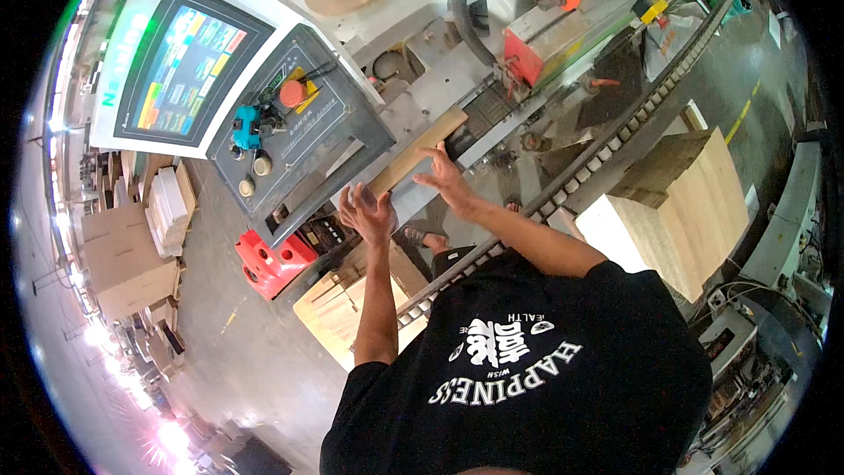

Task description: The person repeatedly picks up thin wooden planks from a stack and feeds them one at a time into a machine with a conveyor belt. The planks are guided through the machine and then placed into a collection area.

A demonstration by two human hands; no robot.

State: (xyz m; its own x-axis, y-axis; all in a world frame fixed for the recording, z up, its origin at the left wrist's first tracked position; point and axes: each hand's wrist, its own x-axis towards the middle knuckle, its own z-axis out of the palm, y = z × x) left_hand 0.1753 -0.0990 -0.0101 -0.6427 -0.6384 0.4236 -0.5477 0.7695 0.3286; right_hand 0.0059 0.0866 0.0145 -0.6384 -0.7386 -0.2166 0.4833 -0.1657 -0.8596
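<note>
A narrow wooden strip (415, 154) lies slantwise on the grey metal bed (444, 88) of a machine. At its near end is my left hand (367, 213), fingers apart and raised; whether they touch the wood I cannot tell. My right hand (447, 183) reaches to the strip's right side with the thumb and fingers spread, the fingertips at or just over its edge. Neither hand is closed round the strip. The far end of the wood lies by a dark track (486, 114) in the bed.
Left of the bed stands a control panel (303, 114) with a red button (292, 93) and a lit screen (186, 66). A roller rail (580, 178) runs along my right. Stacked wooden boards (694, 211) stand beyond it, and more boards (338, 317) lie below my left arm.
</note>
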